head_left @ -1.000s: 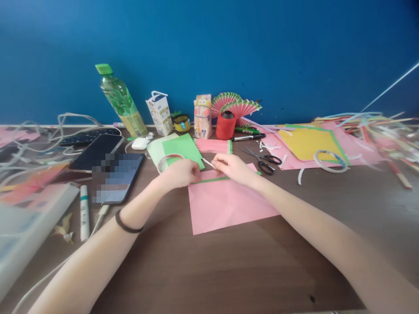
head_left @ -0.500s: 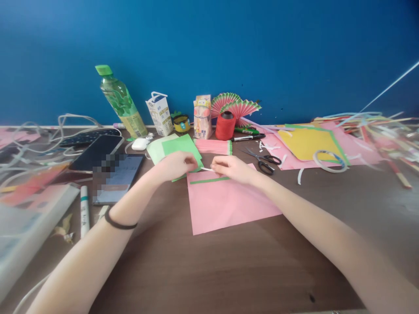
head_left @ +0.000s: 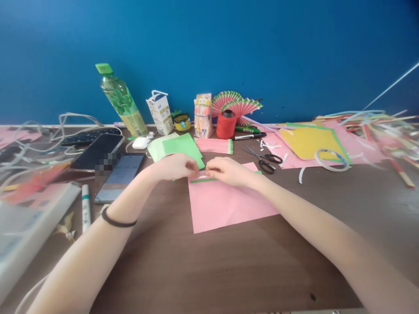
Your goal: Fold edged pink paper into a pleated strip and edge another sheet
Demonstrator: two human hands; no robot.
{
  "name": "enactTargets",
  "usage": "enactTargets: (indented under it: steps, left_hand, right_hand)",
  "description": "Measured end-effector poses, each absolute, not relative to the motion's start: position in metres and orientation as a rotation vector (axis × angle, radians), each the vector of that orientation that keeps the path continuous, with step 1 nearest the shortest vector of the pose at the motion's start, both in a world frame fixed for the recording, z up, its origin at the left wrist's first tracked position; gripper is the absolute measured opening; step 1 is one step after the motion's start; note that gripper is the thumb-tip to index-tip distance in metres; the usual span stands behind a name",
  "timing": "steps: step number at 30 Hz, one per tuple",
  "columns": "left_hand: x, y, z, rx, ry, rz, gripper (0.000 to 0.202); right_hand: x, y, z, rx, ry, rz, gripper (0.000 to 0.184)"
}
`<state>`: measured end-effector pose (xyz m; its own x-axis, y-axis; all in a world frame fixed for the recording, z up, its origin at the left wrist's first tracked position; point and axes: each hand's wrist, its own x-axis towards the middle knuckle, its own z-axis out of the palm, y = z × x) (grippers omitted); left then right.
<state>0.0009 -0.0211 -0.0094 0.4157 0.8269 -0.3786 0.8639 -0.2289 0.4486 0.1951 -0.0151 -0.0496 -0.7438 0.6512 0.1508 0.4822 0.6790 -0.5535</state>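
A pink sheet of paper (head_left: 225, 205) lies on the table, with a narrow green strip (head_left: 200, 180) along its far edge. Between my hands is a thin white strip (head_left: 202, 175), low over that edge just behind the green strip; I cannot tell whether it touches the paper. My left hand (head_left: 180, 167) pinches one end at the sheet's far left corner. Fingers of my right hand (head_left: 225, 170) are pressed together on the other end, and this hand covers part of the green strip. Green paper (head_left: 185, 148) lies just behind my left hand.
Black-handled scissors (head_left: 266, 161) and a roll of tape (head_left: 332, 160) lie to the right, near yellow paper (head_left: 304, 141). Behind stand a red thread spool (head_left: 225, 124), a carton (head_left: 160, 113) and a green bottle (head_left: 122, 102). Phones (head_left: 121, 176) and cables crowd the left.
Both hands have come slightly lower and closer to the pink sheet's far edge. The white strip has moved down beside the green strip, and my right hand has shifted a little left.
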Motion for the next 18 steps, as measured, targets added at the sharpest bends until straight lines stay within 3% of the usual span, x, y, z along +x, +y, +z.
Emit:
enactTargets:
  steps: [18]
  left_hand:
    - [0.002,-0.019,-0.011,2.186,1.405,-0.124,0.021]
  right_hand:
    - [0.186,-0.028,-0.053,-1.335,-2.164,0.935,0.039]
